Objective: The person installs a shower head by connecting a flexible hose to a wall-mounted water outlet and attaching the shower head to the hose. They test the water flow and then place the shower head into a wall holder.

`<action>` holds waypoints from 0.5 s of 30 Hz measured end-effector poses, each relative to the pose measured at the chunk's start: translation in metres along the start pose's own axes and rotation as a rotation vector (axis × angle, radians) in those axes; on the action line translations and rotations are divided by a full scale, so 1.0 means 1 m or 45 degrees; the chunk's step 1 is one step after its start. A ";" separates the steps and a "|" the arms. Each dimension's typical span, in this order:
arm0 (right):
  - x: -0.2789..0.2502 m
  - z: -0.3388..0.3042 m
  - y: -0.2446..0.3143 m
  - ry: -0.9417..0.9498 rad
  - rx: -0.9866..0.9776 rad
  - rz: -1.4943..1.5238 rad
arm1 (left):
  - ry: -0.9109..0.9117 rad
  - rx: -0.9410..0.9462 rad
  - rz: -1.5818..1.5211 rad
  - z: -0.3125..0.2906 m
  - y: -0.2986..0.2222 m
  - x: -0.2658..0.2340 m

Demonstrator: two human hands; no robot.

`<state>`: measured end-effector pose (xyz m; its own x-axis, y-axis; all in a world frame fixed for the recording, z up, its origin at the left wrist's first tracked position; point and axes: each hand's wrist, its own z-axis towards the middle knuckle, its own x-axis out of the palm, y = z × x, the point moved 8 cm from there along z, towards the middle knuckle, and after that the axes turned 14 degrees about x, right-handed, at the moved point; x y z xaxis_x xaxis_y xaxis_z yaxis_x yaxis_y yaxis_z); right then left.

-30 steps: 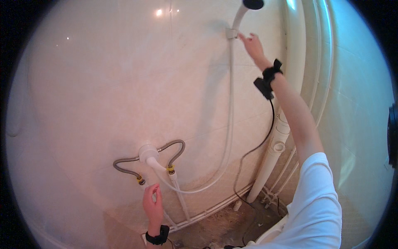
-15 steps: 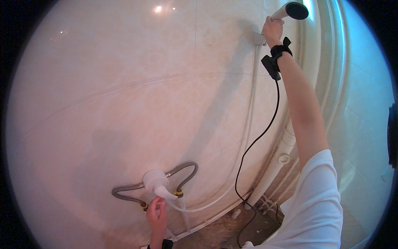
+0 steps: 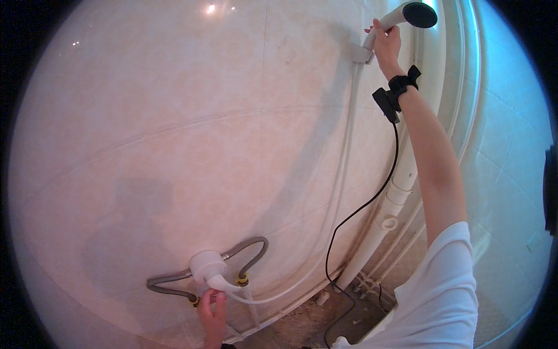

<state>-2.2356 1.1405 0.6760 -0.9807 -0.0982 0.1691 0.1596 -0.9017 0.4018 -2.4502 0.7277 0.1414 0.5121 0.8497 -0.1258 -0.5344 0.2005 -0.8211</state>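
Note:
My right hand (image 3: 386, 45) is up at the top right, its fingers closed round the handle of a white shower head (image 3: 397, 17) with a dark round face. The handle's lower end sits at a white wall bracket (image 3: 360, 53). Low on the wall, a round white mixer tap (image 3: 207, 266) has a curved white lever (image 3: 224, 284) pointing right. My left hand (image 3: 213, 317) reaches it from below, thumb and fingers pinched on the lever's underside. A white shower hose (image 3: 350, 116) hangs from the bracket and curves down towards the mixer.
Two braided grey hoses (image 3: 256, 240) loop from the mixer to yellow-ringed fittings. White pipes (image 3: 372, 250) run down the corner on the right. A black cable (image 3: 336, 232) trails from a black device (image 3: 387, 104) strapped at my right wrist to the dirty floor (image 3: 314, 320).
My right hand has shifted its hold on the shower handle, with the fingers now wrapped differently. The left hand stays at the mixer lever. The whole view has moved slightly.

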 end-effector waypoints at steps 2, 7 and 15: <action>0.002 0.001 -0.005 0.075 0.090 0.132 | -0.011 -0.031 -0.061 -0.003 0.009 0.000; 0.005 -0.003 -0.015 0.175 0.393 0.398 | -0.097 -0.105 -0.302 -0.001 0.034 0.002; -0.001 -0.001 0.003 -0.078 0.245 0.575 | -0.094 -0.005 -0.062 0.005 0.048 0.004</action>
<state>-2.2347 1.1379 0.6764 -0.8012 -0.4311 0.4150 0.5908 -0.6799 0.4343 -2.4768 0.7431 0.1040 0.4860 0.8728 -0.0443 -0.5075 0.2406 -0.8274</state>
